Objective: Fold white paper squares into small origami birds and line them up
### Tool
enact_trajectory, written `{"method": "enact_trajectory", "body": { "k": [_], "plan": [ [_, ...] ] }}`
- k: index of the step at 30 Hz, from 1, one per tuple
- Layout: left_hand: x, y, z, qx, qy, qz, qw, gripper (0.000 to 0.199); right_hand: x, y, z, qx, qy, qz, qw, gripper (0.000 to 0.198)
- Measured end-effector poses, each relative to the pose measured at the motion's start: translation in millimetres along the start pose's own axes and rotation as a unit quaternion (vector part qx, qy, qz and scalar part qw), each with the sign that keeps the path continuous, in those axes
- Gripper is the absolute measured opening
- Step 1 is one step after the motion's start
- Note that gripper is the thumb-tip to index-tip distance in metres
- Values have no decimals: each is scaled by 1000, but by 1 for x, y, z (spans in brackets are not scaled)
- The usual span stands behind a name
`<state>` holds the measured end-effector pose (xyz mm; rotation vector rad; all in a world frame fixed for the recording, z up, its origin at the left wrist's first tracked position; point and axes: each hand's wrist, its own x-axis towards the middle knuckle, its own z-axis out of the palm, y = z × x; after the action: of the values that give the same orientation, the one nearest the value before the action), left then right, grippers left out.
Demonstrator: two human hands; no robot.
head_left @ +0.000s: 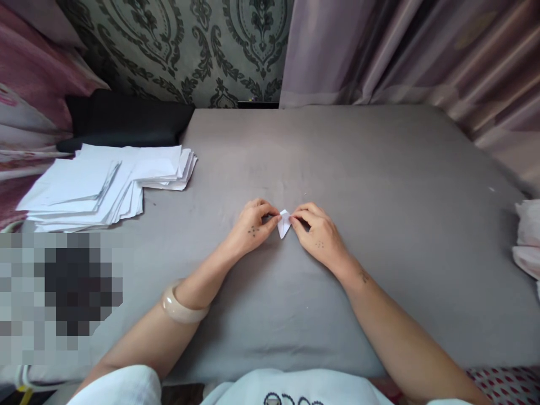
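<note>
A small piece of folded white paper [284,225], kite-like with its point toward me, is held between both hands over the grey cloth surface [358,169]. My left hand [255,225] pinches its left edge between thumb and fingers. At its right edge, the thumb and fingertips of my right hand [318,230] are closed on the paper too. A crease line runs down its middle. Fingertips cover parts of both its side edges.
Stacks of white paper sheets [113,185] lie at the left, before a black folded item [126,118]. A blurred, pixelated patch covers the lower left. Purple curtains [337,50] hang behind and to the right. White fabric [527,236] sits at the right edge.
</note>
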<state>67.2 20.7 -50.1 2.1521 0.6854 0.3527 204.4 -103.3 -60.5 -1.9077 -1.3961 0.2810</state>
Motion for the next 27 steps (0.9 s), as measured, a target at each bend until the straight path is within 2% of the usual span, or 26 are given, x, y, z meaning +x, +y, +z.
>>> {"method": "enact_trajectory", "body": {
  "k": [7, 21, 24, 27],
  "plan": [
    [3, 3, 4, 26, 23, -14, 999, 13, 4, 2, 5, 15, 16, 45, 999, 14],
    [5, 4, 7, 22, 41, -37, 998, 7, 6, 6, 9, 5, 21, 64, 998, 12],
    [5, -1, 9, 29, 46, -28, 998, 2, 7, 7, 9, 7, 21, 72, 997, 12],
    [5, -5, 11, 42, 58, -1, 997, 8, 7, 9, 8, 19, 19, 78, 997, 10]
  ]
}}
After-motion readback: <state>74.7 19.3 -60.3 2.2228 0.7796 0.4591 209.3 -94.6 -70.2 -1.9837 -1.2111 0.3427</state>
